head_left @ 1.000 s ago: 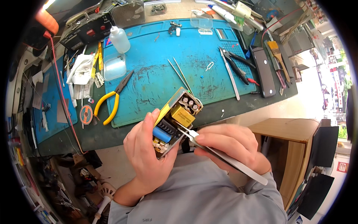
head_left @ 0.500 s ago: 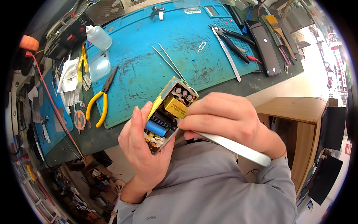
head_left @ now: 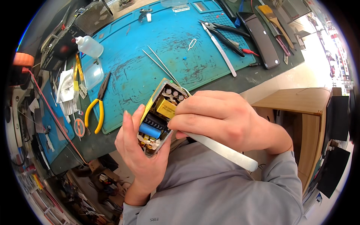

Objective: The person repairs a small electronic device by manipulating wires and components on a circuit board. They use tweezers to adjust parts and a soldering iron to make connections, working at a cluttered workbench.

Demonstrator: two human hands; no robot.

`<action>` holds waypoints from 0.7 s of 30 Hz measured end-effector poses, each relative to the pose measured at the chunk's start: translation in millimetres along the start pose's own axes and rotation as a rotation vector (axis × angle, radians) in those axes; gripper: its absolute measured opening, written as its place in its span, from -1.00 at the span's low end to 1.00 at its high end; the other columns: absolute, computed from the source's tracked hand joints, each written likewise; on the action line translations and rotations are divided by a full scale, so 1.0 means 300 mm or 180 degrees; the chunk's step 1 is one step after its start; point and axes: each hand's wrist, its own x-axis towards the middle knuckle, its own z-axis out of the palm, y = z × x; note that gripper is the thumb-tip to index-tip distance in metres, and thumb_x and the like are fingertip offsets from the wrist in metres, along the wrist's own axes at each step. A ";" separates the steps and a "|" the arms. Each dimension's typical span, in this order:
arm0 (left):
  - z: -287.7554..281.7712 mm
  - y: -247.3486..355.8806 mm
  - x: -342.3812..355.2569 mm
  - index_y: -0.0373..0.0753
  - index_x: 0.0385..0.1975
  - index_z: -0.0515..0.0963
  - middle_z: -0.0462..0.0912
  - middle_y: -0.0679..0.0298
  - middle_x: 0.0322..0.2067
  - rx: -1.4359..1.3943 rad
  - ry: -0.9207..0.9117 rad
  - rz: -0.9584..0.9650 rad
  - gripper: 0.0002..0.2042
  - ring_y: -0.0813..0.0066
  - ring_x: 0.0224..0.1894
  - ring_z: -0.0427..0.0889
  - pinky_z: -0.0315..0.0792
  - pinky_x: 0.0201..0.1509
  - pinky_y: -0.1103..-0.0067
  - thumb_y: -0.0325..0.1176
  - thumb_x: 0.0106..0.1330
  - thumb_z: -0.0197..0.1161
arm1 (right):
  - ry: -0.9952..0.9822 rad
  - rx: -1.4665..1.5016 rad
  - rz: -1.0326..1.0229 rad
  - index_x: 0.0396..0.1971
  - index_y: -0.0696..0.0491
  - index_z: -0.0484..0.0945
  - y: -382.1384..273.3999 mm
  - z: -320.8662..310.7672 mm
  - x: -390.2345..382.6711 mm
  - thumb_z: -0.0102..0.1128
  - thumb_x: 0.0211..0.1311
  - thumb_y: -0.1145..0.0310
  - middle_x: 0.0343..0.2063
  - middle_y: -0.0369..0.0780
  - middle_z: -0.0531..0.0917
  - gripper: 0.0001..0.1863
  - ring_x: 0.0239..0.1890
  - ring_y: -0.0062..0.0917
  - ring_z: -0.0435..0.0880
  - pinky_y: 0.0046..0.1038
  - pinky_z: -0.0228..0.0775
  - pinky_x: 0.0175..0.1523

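Observation:
My left hand (head_left: 140, 150) is wrapped round an opened power adapter (head_left: 148, 143), held tilted above the front edge of the bench. A yellow transformer (head_left: 165, 108), a blue cylindrical capacitor (head_left: 150, 130) and several smaller round capacitors show inside its casing. My right hand (head_left: 221, 116) is closed round a flat silver metal tool (head_left: 225, 150) with a wide rounded end pointing toward my right sleeve. Its working tip is hidden behind my fingers at the adapter's right side. Just beyond the adapter, straight tweezers (head_left: 161, 63) lie on the blue mat.
On the blue mat (head_left: 127, 88) are yellow-handled pliers (head_left: 98, 107), a scalpel (head_left: 221, 52), black cutters (head_left: 227, 37) and a bent pin (head_left: 192, 44). A squeeze bottle (head_left: 90, 46) stands at the left. A phone (head_left: 262, 43) and brush (head_left: 275, 22) lie right. A wooden cabinet (head_left: 292, 100) stands beside me.
The whole view has shifted a little, so the bench appears farther left and up. Both hands keep their hold on the adapter and the metal tool.

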 end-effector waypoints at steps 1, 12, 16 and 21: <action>0.002 -0.001 -0.002 -0.42 0.41 0.15 0.60 0.06 0.17 -0.0006 0.0016 -0.0006 -0.03 0.18 0.11 0.50 0.26 0.20 0.37 -0.46 -0.02 0.60 | 0.0006 -0.0020 -0.0011 -0.26 0.15 0.55 0.000 0.001 0.000 0.29 -0.10 0.50 -0.36 -0.23 0.47 -0.69 -0.33 -0.39 0.59 -0.39 0.51 -0.31; 0.008 0.010 -0.002 -0.42 0.42 0.14 0.60 0.07 0.17 0.0086 0.0075 0.0037 -0.04 0.19 0.10 0.51 0.28 0.19 0.38 -0.45 -0.01 0.61 | -0.0129 -0.0255 0.0014 -0.43 0.14 0.47 -0.015 -0.005 0.013 0.25 -0.04 0.50 -0.41 -0.21 0.44 -0.84 -0.34 -0.38 0.59 -0.37 0.51 -0.32; 0.004 0.016 0.000 -0.42 0.41 0.15 0.62 0.07 0.16 0.0150 0.0059 0.0094 -0.03 0.18 0.08 0.51 0.30 0.18 0.38 -0.42 -0.01 0.62 | -0.0187 -0.0220 0.0138 -0.45 0.14 0.46 -0.025 -0.012 0.030 0.26 -0.02 0.51 -0.40 -0.21 0.46 -0.85 -0.33 -0.36 0.61 -0.37 0.53 -0.30; -0.002 0.020 0.007 -0.42 0.41 0.15 0.63 0.07 0.13 0.0054 0.0090 0.0103 -0.03 0.19 0.04 0.51 0.31 0.15 0.38 -0.40 -0.01 0.61 | -0.0385 -0.0069 0.0308 -0.24 0.16 0.60 -0.038 -0.042 0.044 0.31 0.02 0.55 -0.31 -0.18 0.57 -0.75 -0.32 -0.33 0.65 -0.39 0.54 -0.29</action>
